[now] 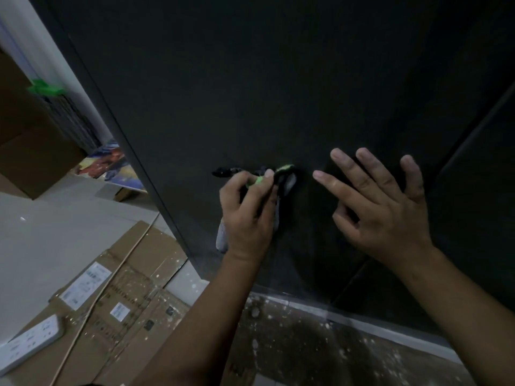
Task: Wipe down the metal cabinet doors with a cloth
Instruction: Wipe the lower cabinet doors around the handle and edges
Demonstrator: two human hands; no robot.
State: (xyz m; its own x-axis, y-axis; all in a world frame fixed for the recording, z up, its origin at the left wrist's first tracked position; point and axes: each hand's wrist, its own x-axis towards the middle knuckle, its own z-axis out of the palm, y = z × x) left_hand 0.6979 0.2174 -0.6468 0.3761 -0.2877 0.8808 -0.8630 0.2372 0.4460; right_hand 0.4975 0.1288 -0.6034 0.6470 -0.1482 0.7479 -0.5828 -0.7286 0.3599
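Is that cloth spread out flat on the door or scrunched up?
Scrunched up. The left hand grips the cloth in a wad at the dark cabinet door, with one grey end hanging below the fist.

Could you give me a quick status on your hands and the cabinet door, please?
Left hand grips cloth at cabinet door. Right hand open, fingers spread, beside it. Cardboard and power strip on floor to the left, off the door.
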